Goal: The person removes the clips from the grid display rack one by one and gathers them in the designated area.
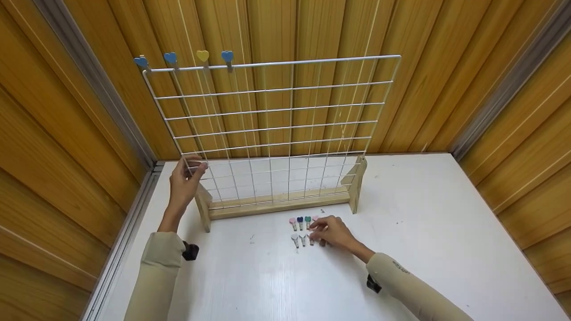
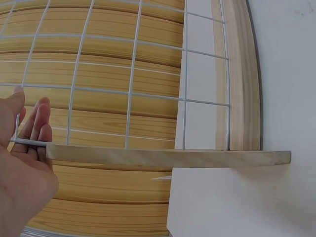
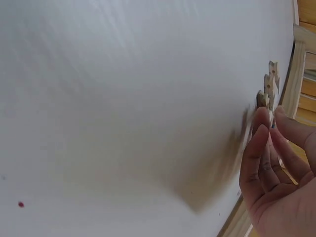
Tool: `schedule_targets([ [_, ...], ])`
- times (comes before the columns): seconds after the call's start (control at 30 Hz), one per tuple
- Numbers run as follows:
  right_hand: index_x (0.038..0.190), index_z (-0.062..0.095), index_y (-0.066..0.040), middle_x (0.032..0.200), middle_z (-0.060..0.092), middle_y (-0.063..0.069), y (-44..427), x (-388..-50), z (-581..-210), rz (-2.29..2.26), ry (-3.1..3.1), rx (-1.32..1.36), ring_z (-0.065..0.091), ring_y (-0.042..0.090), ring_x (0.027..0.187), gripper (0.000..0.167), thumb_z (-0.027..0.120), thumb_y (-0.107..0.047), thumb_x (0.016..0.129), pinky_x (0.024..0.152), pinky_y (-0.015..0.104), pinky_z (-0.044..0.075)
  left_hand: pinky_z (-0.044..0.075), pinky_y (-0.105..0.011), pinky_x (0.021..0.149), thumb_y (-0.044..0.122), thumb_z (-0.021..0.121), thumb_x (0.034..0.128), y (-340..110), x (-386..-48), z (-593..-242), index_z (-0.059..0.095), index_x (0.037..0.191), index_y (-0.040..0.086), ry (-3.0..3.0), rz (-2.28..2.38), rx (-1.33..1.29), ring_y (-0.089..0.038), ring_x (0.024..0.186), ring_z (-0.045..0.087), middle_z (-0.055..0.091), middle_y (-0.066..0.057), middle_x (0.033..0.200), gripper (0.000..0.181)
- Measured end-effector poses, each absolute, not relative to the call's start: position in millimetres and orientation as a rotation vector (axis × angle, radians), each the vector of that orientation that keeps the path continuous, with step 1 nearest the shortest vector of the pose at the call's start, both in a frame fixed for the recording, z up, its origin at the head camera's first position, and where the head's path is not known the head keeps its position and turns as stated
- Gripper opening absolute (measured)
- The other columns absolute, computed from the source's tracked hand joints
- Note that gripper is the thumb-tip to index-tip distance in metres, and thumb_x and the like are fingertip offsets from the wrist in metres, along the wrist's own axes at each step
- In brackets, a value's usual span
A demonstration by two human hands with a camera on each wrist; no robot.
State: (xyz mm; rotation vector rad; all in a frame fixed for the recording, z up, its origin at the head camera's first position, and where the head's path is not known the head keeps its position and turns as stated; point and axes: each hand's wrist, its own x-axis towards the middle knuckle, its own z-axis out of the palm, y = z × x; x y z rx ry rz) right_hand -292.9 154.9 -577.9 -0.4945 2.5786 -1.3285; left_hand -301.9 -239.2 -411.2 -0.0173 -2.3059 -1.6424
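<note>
A white wire grid (image 1: 290, 109) stands upright in a wooden stand (image 1: 279, 207). My left hand (image 1: 185, 180) holds the grid's left side wire just above the stand's left foot. In the left wrist view, the left hand's fingers (image 2: 42, 121) are curled round that wire. Heart-topped mini clothespins, two blue ones (image 1: 171, 58), a yellow one (image 1: 203, 56) and another blue one (image 1: 227, 56), sit along the top wire's left part. My right hand (image 1: 334, 232) is at two rows of loose mini clothespins (image 1: 300, 221); its fingertips partly hide them, and whether one is pinched is unclear.
The white tabletop (image 1: 250, 276) bears the stand, with the loose clothespins in front of its right half. Behind rises a wood-plank wall (image 1: 424, 80), with further plank walls on both sides. A metal rail (image 1: 120, 236) runs along the table's left edge.
</note>
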Motion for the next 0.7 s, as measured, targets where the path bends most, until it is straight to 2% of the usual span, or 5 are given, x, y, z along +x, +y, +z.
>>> schedule_targets([
  [0.2, 0.103, 0.075, 0.008, 0.085, 0.075, 0.020, 165, -307, -550, -1.338, 2.566, -0.545, 0.072, 0.023, 0.064, 0.020, 0.076, -0.008, 0.091, 0.057, 0.033, 0.058, 0.046, -0.015, 0.082, 0.014, 0.062, 0.1028, -236, -303, -411, 0.056, 0.129, 0.001, -2.313, -1.629, -0.047, 0.001, 0.091, 0.061, 0.066, -0.020, 0.119, 0.030],
  [0.3, 0.108, 0.073, 0.009, 0.090, 0.075, 0.022, 158, -313, -523, -1.356, 2.529, -0.633, 0.073, 0.029, 0.066, 0.022, 0.073, -0.009, 0.094, 0.059, 0.040, 0.061, 0.047, -0.015, 0.082, 0.014, 0.062, 0.1026, -239, -308, -418, 0.056, 0.130, 0.000, -2.293, -1.640, -0.043, -0.007, 0.095, 0.063, 0.064, -0.023, 0.120, 0.031],
  [0.53, 0.115, 0.074, 0.002, 0.103, 0.075, 0.020, 120, -332, -439, -1.429, 2.551, -0.781, 0.073, 0.028, 0.070, 0.025, 0.070, -0.016, 0.097, 0.062, 0.030, 0.060, 0.048, -0.015, 0.086, 0.025, 0.064, 0.1025, -252, -320, -442, 0.056, 0.129, 0.008, -2.284, -1.625, -0.036, -0.007, 0.099, 0.063, 0.065, -0.012, 0.119, 0.032],
  [0.6, 0.116, 0.074, 0.000, 0.106, 0.075, 0.019, 109, -335, -411, -1.466, 2.556, -0.807, 0.073, 0.032, 0.071, 0.025, 0.071, -0.016, 0.097, 0.061, 0.027, 0.058, 0.048, -0.015, 0.086, 0.027, 0.064, 0.1022, -253, -321, -443, 0.057, 0.128, 0.009, -2.282, -1.619, -0.047, -0.004, 0.097, 0.062, 0.066, -0.012, 0.118, 0.033],
  [0.7, 0.118, 0.073, 0.000, 0.107, 0.074, 0.019, 94, -336, -366, -1.536, 2.556, -0.893, 0.072, 0.030, 0.070, 0.025, 0.071, -0.015, 0.097, 0.059, 0.022, 0.055, 0.049, -0.016, 0.085, 0.027, 0.064, 0.1021, -251, -320, -440, 0.056, 0.128, 0.008, -2.276, -1.624, -0.049, -0.004, 0.096, 0.063, 0.066, -0.013, 0.117, 0.033],
])
